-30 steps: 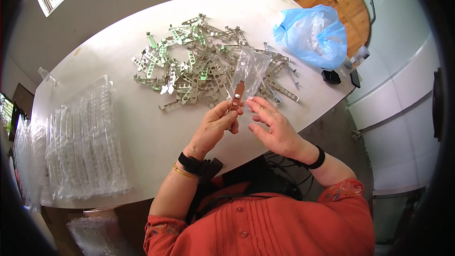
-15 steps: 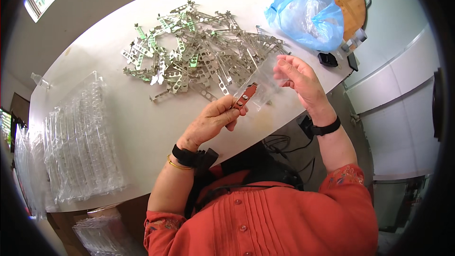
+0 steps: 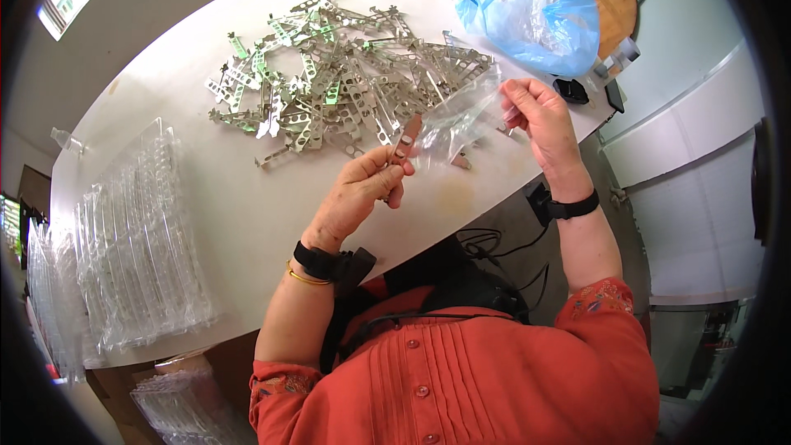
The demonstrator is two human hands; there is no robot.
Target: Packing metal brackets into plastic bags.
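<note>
A flat metal strip with holes (image 3: 407,137), looking reddish, is pinched between the thumb and fingers of my left hand (image 3: 362,185), its far end pointing up and away. Just to the right, my right hand (image 3: 544,124) grips the edge of a clear plastic bag (image 3: 457,122) between thumb and fingertips. The bag stretches from there toward the strip, and its near end reaches my left fingers. Whether those fingers also hold the bag, I cannot tell. Beyond both hands lies a tangled heap of perforated metal strips (image 3: 317,103), some with green faces.
A blue plastic bag (image 3: 527,21) stands at the far right of the white table (image 3: 247,231), near a small black object (image 3: 570,91) and a bottle (image 3: 620,58). Stacked clear plastic trays (image 3: 140,239) lie on the left. Cables (image 3: 494,247) hang below the table's edge.
My right hand has moved right and slightly up, its fingers closing on the bag, which is now spread wider. My left hand has shifted slightly up and left with the strip.
</note>
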